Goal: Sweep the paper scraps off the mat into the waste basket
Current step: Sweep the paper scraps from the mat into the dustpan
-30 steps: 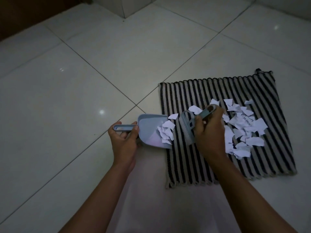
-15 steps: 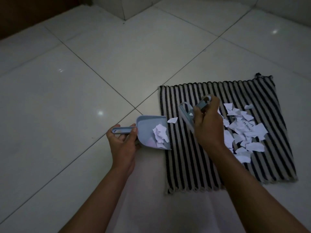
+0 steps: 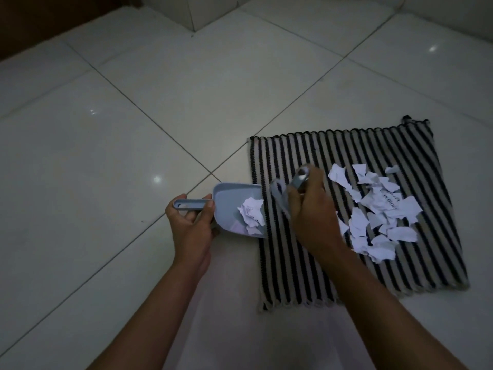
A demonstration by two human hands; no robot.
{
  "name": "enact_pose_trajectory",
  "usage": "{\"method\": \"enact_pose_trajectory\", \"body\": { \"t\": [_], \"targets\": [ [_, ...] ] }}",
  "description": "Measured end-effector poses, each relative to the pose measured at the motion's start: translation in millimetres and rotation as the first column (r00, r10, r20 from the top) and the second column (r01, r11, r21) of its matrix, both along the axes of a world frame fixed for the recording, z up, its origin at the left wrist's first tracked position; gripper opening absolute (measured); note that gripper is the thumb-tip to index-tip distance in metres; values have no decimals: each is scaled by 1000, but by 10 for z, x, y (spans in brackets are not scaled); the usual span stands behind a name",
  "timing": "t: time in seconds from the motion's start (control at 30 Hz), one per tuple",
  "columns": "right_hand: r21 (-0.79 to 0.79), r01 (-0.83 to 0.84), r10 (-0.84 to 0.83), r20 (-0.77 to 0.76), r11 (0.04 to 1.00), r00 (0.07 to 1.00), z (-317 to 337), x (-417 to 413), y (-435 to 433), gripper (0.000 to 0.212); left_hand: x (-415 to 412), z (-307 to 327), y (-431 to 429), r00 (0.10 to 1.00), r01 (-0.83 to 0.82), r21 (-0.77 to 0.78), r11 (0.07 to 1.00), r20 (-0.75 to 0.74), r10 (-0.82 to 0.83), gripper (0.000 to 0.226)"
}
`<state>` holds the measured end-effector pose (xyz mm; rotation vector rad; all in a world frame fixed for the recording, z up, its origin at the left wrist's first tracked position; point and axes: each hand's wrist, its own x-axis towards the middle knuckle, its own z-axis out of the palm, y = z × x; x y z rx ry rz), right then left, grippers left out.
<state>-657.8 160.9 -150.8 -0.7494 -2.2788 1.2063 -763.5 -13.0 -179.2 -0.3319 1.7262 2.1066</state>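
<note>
A black-and-beige striped mat (image 3: 314, 268) lies on the tiled floor. Several white paper scraps (image 3: 373, 209) are heaped on its right half. My left hand (image 3: 190, 222) grips the handle of a small pale-blue dustpan (image 3: 229, 201) whose mouth meets the mat's left edge. Several scraps (image 3: 252, 212) sit inside the pan near its lip. My right hand (image 3: 312, 209) holds a small blue-grey hand brush (image 3: 280, 196) over the mat just right of the pan; its bristles are blurred. No waste basket is in view.
Glossy white floor tiles (image 3: 133, 129) surround the mat on all sides. A white wall corner (image 3: 194, 14) juts in at the top centre. A dark strip (image 3: 32, 20) runs along the far upper left.
The loose scrap by the pan's lip has gone and the scraps now lie inside the pan. The brush came left to the pan's mouth.
</note>
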Motion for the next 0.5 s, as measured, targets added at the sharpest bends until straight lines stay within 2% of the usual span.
{"method": "enact_pose_trajectory", "body": {
  "t": [0.1,0.3,0.43,0.5],
  "targets": [
    [20,-37,37,5,999,999,-37,53,-206,14,28,18,8,1000,-3,27,1000,-1,3,45],
    [-147,125,-135,-61,981,989,94,488,-23,22,196,-27,18,999,42,28,999,33,-43,45],
    [-103,337,-342,-29,936,939,175,877,235,30,369,-61,90,996,69,33,997,60,-71,46],
    [-27,418,-416,42,908,908,186,1018,327,32,447,-77,145,995,76,30,997,70,-78,46]
  ]
}}
